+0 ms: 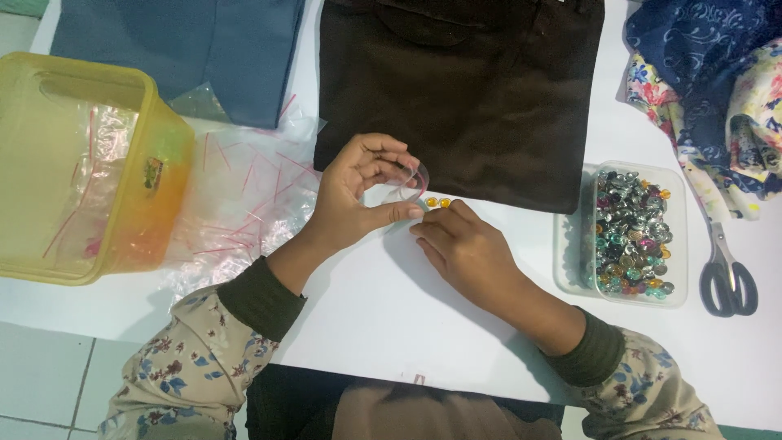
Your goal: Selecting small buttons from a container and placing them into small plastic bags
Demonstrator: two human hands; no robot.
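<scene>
Small clear plastic pouch (410,181) sits pinched in the left hand (358,191). Two round yellow beads (437,202) lie just beside the right hand (460,244), whose curled fingertips rest on the white table (391,318).

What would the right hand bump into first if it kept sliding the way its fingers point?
The right hand points up and to the left, at the two small yellow beads on the white table. It would probably meet them first, then the small clear bag in the left hand, though depth is unclear.
</scene>
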